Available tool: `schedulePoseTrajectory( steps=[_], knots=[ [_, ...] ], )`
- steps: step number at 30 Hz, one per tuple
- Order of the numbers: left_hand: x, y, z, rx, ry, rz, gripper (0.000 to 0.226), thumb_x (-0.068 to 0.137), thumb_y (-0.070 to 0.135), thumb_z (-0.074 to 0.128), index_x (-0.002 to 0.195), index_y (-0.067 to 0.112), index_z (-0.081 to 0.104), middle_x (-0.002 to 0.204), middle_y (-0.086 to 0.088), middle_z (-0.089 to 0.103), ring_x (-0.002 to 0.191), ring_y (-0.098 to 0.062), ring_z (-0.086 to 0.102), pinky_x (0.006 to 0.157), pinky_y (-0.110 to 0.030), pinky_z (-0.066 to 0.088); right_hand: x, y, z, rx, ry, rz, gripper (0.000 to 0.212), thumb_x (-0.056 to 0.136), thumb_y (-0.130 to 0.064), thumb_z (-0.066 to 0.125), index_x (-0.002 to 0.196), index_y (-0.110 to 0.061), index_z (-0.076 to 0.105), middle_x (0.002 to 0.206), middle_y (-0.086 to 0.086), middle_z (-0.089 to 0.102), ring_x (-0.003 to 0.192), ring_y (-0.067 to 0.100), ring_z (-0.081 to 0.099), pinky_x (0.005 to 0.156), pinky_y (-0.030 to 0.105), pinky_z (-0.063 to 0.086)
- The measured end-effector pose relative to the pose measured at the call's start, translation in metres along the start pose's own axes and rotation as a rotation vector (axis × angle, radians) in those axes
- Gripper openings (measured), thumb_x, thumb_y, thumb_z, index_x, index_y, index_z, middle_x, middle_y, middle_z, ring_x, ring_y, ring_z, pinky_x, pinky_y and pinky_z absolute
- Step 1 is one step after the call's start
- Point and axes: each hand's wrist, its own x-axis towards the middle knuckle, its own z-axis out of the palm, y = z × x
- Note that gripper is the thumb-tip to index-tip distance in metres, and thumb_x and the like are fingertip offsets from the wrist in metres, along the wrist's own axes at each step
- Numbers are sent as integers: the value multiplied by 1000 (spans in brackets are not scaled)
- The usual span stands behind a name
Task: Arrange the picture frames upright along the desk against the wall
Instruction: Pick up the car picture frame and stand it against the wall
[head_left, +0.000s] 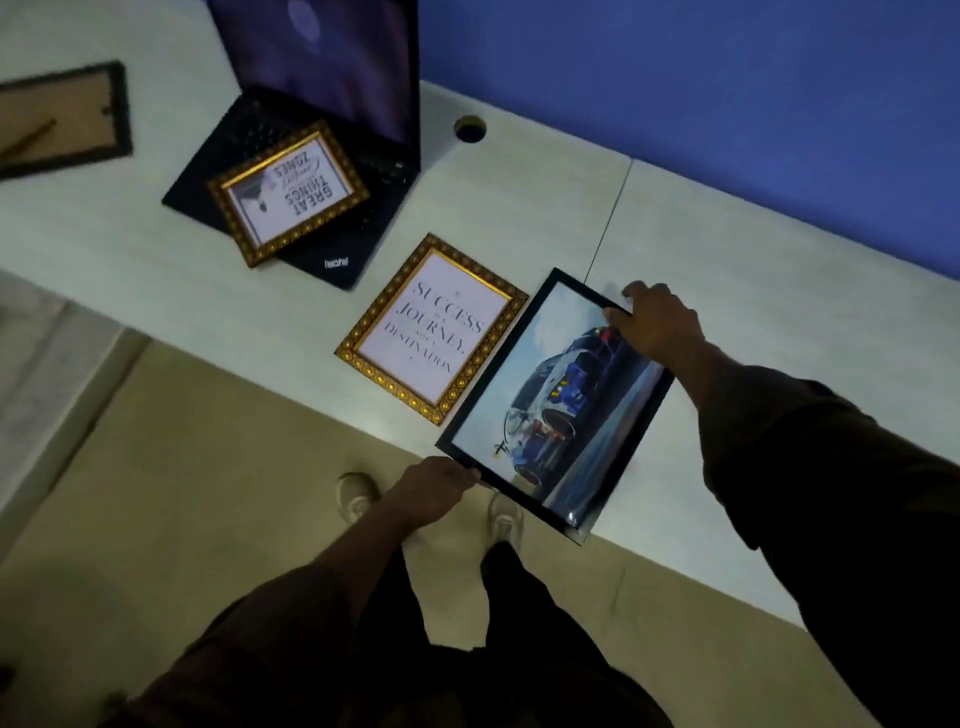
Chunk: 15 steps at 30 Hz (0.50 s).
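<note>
A black-framed car picture lies near the front edge of the white desk, overhanging it slightly. My right hand grips its far edge and my left hand holds its near corner. Left of it, a gold-framed "Success is a journey" print lies flat. Another gold frame with "Great things" text rests on the laptop keyboard. A dark frame lies face down at the far left, its brown backing up.
An open black laptop stands on the desk by the blue wall. A round cable hole sits near the wall. Below the desk edge are beige floor and my shoes.
</note>
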Motion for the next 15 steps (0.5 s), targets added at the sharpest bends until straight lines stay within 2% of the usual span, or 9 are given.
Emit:
schedulePoseTrajectory(
  steps=[2, 4, 6, 7, 8, 11, 13, 15],
  knots=[
    [-2, 2, 20, 49, -41, -8, 41, 90, 50, 59, 114, 19, 70, 126, -12, 68, 117, -34, 63, 103, -46, 50, 5, 3, 5, -18, -40, -22, 60, 96, -58, 49, 138, -15, 49, 136, 22, 52, 126, 42, 53, 106, 53, 42],
    [4, 3, 35, 62, -10, -24, 45, 95, 49, 55, 123, 16, 66, 123, -10, 68, 110, -30, 66, 97, -42, 53, 6, 3, 10, -25, -39, -43, 58, 97, -56, 48, 134, -12, 51, 133, 23, 53, 123, 43, 54, 105, 52, 43],
    [9, 2, 45, -90, 43, -70, 44, 92, 48, 60, 118, 13, 68, 105, -4, 71, 89, -21, 70, 74, -31, 60, 7, 4, 15, -27, -16, -54, 56, 98, -54, 46, 132, -10, 52, 131, 25, 53, 122, 45, 54, 104, 52, 44],
    [10, 3, 47, -221, 64, -123, 43, 90, 47, 63, 113, 11, 70, 95, -3, 70, 80, -18, 69, 61, -24, 56, 7, 5, 18, -24, -12, -55, 56, 99, -54, 44, 131, -9, 52, 130, 25, 53, 121, 45, 54, 103, 52, 44],
    [11, 3, 49, -360, 69, -179, 43, 89, 45, 66, 110, 8, 70, 91, -5, 68, 77, -19, 69, 57, -22, 52, 6, 6, 19, -23, -14, -50, 57, 99, -56, 42, 130, -9, 52, 129, 25, 54, 120, 45, 54, 103, 53, 44],
    [7, 2, 52, -603, 35, -227, 38, 88, 39, 66, 105, 6, 70, 92, -11, 71, 82, -27, 69, 73, -30, 50, 2, 14, 24, 35, -11, 16, 71, 97, -67, 34, 130, -7, 53, 128, 26, 54, 120, 46, 55, 103, 52, 44],
    [2, 2, 57, -610, 52, -204, 30, 88, 36, 65, 98, 8, 70, 90, -12, 72, 80, -28, 69, 75, -32, 49, -5, 19, 28, 108, 28, 68, 79, 94, -73, 29, 129, -7, 56, 127, 26, 55, 117, 45, 56, 102, 51, 45],
    [-4, 3, 62, -605, 72, -175, 24, 88, 31, 65, 92, 8, 69, 85, -12, 73, 75, -28, 68, 71, -31, 49, -15, 25, 30, 145, 92, 77, 77, 96, -70, 26, 123, -5, 59, 123, 27, 55, 111, 46, 58, 97, 49, 46]
  ],
)
